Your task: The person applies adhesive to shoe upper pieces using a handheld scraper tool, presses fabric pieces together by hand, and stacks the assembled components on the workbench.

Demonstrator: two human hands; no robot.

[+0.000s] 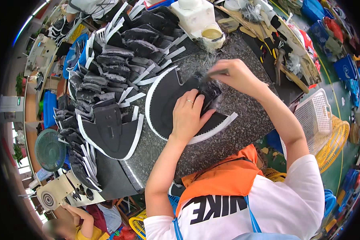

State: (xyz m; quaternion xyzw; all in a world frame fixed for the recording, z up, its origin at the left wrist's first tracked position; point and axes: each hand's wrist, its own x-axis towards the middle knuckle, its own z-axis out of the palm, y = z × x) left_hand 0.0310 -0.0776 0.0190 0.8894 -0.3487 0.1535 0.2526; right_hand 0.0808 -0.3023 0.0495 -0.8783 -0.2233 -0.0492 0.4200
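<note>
A curved black shoe upper [162,96] with a white zigzag-stitched edge lies on the speckled dark stone tabletop [244,116]. My left hand [189,114] presses down on it, fingers laid over the black material and thumb spread apart. Above the upper's inner part, my right hand [238,76] pinches a small dark brush [218,73]; its tip is blurred against the black padded section [213,95]. Beyond my hands stands a white glue pot [196,18] with yellowish glue [212,33] in its opening and stringy residue around it.
Stacked black uppers [108,72] with white strips crowd the left; one upper [112,130] lies separately in front. Hand tools [279,64] and scraps sit at the right edge. White basket [314,112] and yellow basket [336,140] stand right. Another person [82,224] is lower left.
</note>
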